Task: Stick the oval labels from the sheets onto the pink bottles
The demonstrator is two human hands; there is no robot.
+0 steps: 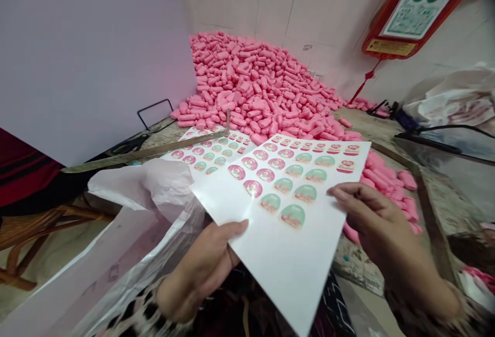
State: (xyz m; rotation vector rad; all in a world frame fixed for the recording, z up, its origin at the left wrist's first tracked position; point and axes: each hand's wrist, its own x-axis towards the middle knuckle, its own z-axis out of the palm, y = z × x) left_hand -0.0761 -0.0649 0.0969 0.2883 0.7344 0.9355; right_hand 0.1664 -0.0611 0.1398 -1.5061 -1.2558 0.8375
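Note:
A white sticker sheet (286, 259) is held tilted in front of me, printed with pink round, green dome-shaped and small red-banded stickers. Its lower part is blank. My left hand (207, 259) grips the lower left edge, thumb on top and fingers underneath. At the right edge, my right hand (371, 223) is closed in a pinch, its fingertips over the sheet's face. Whatever lies between those fingertips is too small or hidden to tell. Beneath the held sheet, a second sticker sheet (211, 152) lies on the worktop, partly covered.
A large heap of pink sausage-shaped pieces (255, 84) rises against the wall, with more pink pieces (386, 177) at the right. A wooden strip (154, 150) crosses the left side. Nearby are scissors (129, 144), a white plastic bag (154, 223), and a red-framed calendar (419, 4).

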